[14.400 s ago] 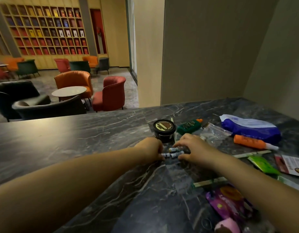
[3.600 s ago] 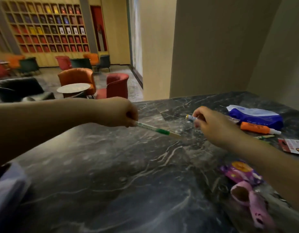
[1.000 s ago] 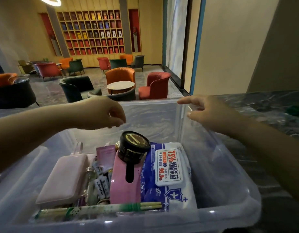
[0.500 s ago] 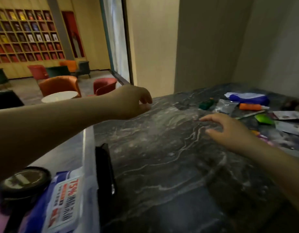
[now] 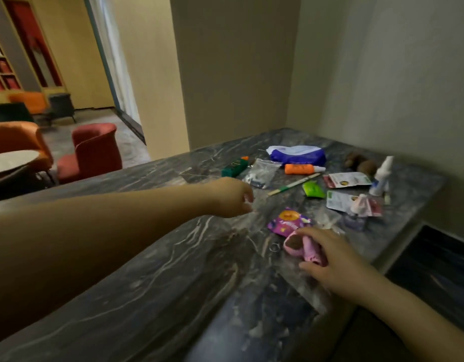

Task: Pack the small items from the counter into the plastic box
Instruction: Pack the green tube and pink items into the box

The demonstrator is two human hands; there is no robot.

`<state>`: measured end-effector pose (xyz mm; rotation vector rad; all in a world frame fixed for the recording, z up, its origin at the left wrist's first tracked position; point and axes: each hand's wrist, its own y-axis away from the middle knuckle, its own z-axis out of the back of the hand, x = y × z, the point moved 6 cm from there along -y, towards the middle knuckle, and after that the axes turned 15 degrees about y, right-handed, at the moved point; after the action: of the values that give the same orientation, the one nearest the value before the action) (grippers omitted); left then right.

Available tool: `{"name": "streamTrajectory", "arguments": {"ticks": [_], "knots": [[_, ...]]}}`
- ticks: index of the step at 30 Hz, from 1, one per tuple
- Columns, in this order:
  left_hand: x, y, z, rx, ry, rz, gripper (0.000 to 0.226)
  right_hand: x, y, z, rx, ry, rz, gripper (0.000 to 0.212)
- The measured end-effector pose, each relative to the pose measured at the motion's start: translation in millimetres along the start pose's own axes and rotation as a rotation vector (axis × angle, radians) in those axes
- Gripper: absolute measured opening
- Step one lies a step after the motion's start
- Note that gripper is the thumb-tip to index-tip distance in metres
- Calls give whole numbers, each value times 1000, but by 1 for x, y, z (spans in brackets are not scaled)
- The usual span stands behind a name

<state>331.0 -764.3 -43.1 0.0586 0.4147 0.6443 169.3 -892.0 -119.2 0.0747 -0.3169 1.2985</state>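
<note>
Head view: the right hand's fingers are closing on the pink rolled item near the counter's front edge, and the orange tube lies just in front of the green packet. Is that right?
Not quite. In the head view the right hand does close on the pink rolled item, but the orange tube lies just in front of the blue-and-white pack; it is not in front of the green packet, which sits nearer the camera.

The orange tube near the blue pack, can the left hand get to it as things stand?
Probably yes. The left hand hovers open, and only a flat clear bag lies between it and the orange tube.

Both forearms are bare to the hands, with no sleeves showing.
</note>
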Motion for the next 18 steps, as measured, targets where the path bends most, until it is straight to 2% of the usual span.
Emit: {"name": "streamTrajectory", "arguments": {"ticks": [4, 10, 13, 18], "knots": [[-20, -53, -28, 14, 56, 15, 38, -11, -2, 0, -36, -101, -7, 54], [-29, -96, -63, 28, 68, 104, 54, -19, -8, -2, -35, -194, 46, 48], [-26, -107, -70, 26, 59, 162, 53, -22, -11, -2, -25, -222, 77, 48], [-23, -105, -72, 73, 188, 236, 46, -26, -17, -2, -9, -255, 87, 48]]}}
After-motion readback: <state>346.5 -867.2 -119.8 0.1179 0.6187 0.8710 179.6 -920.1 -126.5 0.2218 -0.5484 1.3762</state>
